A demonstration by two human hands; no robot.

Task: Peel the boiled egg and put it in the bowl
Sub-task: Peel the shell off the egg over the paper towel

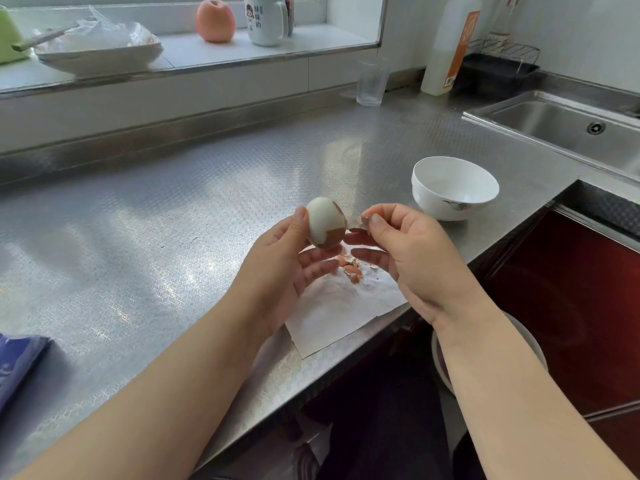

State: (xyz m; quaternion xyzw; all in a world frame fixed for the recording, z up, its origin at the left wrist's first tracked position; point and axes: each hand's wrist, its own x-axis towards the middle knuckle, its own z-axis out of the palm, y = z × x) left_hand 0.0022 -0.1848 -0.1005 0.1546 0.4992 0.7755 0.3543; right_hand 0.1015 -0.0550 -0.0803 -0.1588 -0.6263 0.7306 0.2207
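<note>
Egg, half-peeled with its long axis upright, sits mid-frame in the left hand's grip, brown shell facing the right hand, which pinches a torn shell flake; bowl waits upper right.

Left hand holds half-peeled egg; right hand pinches shell piece; bowl near.

Daylight gleams on a steel counter below a windowsill, sink at right.
</note>
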